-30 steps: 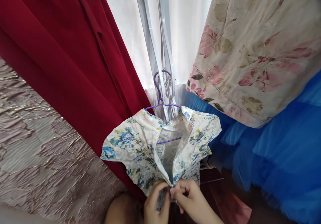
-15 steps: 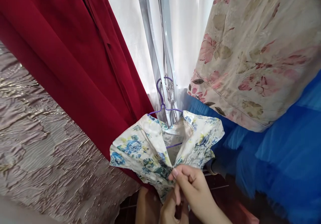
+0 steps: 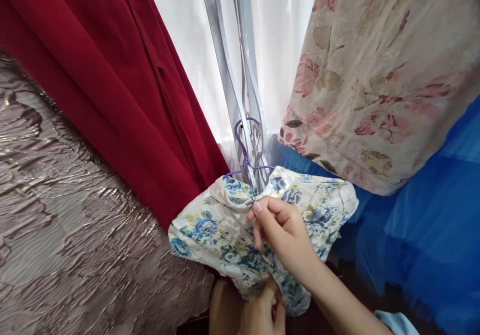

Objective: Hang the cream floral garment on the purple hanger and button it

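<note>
A white dress with blue and yellow flowers (image 3: 210,225) hangs on a purple hanger (image 3: 245,160). My right hand (image 3: 283,230) pinches a zipper pull at the top of the dress's opening, just below the neckline; the tiny pull is mostly covered by my fingertips. The edges of the opening meet beneath it. Lower down, my left hand (image 3: 262,310) is closed on the dress fabric, thumb and fingers gathered near the middle; part of this hand is cut off by the bottom edge of the view.
The hanger hooks onto a white metal stand (image 3: 245,75) before a white curtain (image 3: 277,35). Red cloth (image 3: 123,90) and textured pinkish cloth (image 3: 75,215) hang at left. On the right are a pink-flowered cloth (image 3: 360,95) and blue tulle (image 3: 408,240).
My right hand has moved up to the neckline with the zipper pull, and the V-shaped opening has closed. My left hand stays low on the fabric.
</note>
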A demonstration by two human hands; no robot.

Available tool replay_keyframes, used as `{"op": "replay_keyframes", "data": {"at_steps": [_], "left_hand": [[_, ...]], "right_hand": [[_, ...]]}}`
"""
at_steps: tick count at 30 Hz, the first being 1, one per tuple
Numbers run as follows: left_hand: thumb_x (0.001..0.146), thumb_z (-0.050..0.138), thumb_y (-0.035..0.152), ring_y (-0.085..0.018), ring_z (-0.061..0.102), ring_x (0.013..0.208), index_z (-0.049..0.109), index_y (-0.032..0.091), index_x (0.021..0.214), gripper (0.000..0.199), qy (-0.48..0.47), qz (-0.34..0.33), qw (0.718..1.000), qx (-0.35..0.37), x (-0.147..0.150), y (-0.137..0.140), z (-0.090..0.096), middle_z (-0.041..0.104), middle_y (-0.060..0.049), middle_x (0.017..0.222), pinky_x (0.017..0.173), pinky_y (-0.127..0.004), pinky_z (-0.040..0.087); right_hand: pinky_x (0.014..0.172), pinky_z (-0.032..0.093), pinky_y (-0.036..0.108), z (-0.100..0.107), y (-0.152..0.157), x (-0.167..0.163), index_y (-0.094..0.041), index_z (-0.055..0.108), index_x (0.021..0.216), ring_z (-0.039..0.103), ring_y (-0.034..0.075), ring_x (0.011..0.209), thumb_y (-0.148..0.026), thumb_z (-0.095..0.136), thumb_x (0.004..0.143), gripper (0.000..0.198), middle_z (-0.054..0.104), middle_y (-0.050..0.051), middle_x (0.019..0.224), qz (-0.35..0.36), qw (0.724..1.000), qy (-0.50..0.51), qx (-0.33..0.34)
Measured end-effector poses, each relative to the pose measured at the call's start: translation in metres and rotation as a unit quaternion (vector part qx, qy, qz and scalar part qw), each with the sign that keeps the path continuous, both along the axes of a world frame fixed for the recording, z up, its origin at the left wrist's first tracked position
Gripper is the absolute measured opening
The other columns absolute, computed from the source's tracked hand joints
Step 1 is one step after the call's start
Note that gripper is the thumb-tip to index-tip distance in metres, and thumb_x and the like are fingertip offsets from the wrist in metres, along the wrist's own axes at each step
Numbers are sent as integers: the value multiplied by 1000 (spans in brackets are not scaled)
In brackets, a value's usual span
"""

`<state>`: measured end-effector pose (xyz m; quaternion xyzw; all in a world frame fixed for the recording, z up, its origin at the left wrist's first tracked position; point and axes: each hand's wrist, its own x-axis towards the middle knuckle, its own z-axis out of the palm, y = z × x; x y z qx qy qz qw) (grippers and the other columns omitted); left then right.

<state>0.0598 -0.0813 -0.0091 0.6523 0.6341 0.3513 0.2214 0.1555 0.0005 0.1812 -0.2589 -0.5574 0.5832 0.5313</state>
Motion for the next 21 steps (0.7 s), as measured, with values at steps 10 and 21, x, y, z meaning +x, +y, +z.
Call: {"op": "replay_keyframes", "data": {"at_steps": [10,21], "left_hand": [[101,50,25,-11,56,62,47,26,141,40,-72,-39,955,284,-50,46,188,57,4,73,61,-22,47],[97,57,21,-7,47,49,61,15,83,15,-143,100,875,452,-38,91,230,49,6,57,47,-20,37]], "right_hand": [[49,41,17,1,-10,5,-16,63,80,51,7,45,-40,56,100,32,56,-4,50,-22,998,-12,54],[47,29,21,-57,2,-19,-16,59,72,39,8,47,-41,56,98,36,46,-5,53,-81,994,-56,37]]}}
